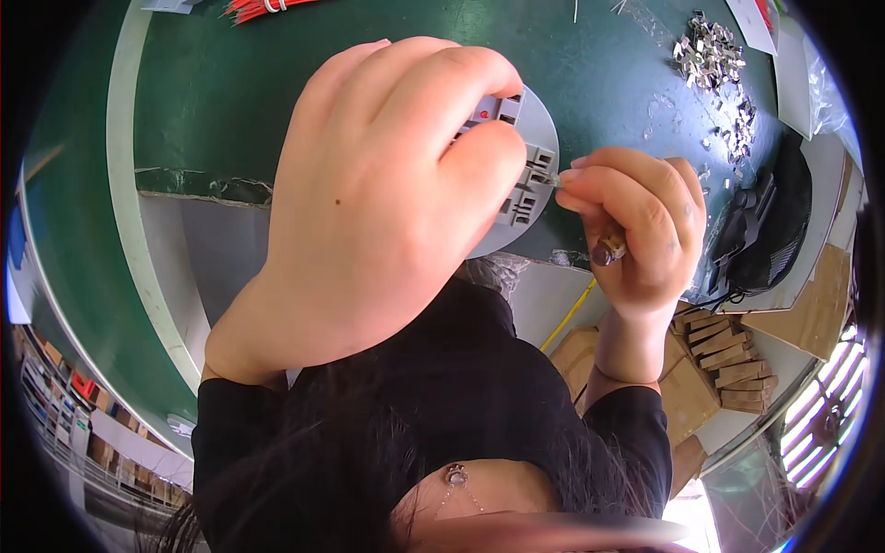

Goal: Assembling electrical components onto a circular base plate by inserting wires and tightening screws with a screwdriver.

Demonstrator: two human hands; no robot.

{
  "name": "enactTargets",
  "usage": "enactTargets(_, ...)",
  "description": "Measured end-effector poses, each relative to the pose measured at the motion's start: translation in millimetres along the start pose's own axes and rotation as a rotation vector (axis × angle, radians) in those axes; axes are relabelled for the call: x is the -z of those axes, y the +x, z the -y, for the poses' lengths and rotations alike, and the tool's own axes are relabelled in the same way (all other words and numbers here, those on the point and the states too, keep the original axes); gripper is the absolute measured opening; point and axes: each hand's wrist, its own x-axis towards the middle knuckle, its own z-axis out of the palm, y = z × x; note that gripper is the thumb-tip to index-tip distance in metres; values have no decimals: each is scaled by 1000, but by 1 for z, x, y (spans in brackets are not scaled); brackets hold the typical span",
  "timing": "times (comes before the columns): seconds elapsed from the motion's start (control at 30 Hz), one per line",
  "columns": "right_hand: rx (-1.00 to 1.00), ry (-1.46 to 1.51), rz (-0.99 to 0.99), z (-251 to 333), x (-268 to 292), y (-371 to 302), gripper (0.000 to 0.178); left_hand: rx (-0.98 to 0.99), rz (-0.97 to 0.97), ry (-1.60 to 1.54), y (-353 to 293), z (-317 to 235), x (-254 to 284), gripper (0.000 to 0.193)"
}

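Observation:
A round grey plate [545, 115] lies at the front edge of the green table, with a grey plastic part [539, 166] full of slots on it. My left hand [387, 184] is curled over the part from the left, thumb and forefinger gripping it, and hides much of it. A small red mark shows between them. From the right, my right hand [645, 207] pinches a tiny metal-looking piece [556, 182] close to the part's right edge. Tucked in the same hand's curled fingers is a tool with a brown handle [608, 249]; its other end is hidden.
A heap of small shiny metal pieces [710, 55] lies at the far right of the green table [618, 101]. Red wires [258, 9] lie at the far left. A black mesh bag [774, 221] is on the right. Cardboard pieces [728, 355] are stacked below it.

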Motion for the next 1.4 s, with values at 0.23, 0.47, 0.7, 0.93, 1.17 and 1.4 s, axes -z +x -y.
enactTargets(0.23, -26, 4, 106, 5, 9, 6, 21, 21, 1, -30, -1, 0, -1, 24)
enactTargets(0.47, 2, -24, 145, 5, 12, 11, 20, 37, 25, -41, 0, -1, 1, 27)
enactTargets(0.7, 30, -108, 177, 9, 10, 14, 26, 44, 37, -58, -3, 1, 3, 27)
enactTargets(0.93, -75, -240, 232, 30, 12, 24, 28, 21, -6, -51, -3, 1, 1, 26)
enactTargets(1.17, -141, -485, 523, 53, 28, 22, 47, -10, 56, -88, 4, 10, -2, 19)
enactTargets(1.4, -545, 23, 116, 23, 54, -21, 35, 9, 68, -206, -8, 18, -2, 16)
